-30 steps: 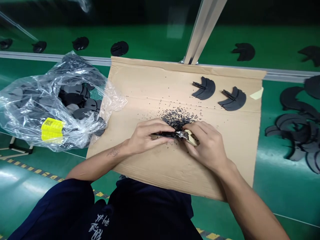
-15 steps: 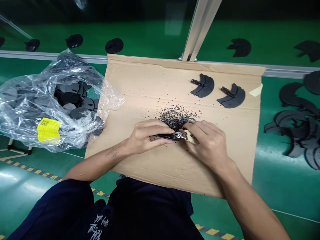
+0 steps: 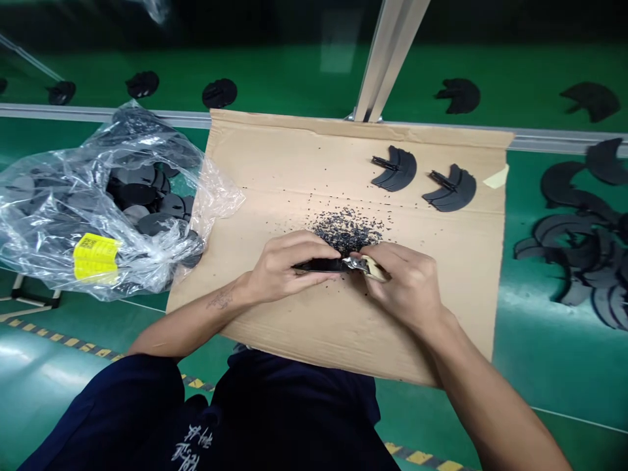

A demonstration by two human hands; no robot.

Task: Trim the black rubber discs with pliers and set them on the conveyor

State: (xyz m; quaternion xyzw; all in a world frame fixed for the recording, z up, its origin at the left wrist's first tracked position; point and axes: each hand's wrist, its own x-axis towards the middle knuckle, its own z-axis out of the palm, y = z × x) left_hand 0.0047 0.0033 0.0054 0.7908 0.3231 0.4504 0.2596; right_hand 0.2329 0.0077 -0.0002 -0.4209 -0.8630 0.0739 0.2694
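Working near a plastic bag (image 3: 154, 256) with an unreadably small-printed yellow label (image 3: 96, 257), clamping a black part (image 3: 321, 265) in the left grip (image 3: 286, 265) and pale-handled cutters (image 3: 375, 269) in the right grip (image 3: 409, 278), tips at the part's right end.

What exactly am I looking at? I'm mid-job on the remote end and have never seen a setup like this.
There's no machine: these are a person's two bare hands, seen by a camera worn on the head, looking forward and down. The left hand holds a black part. The right hand grips pale-handled pliers, their metal jaws at the part's end. Beneath is a cardboard sheet bearing scattered black scraps and, farther back, two curved black pieces. To the left, a clear plastic bag with a yellow label contains many black pieces. What the jaws grip is too small to tell.
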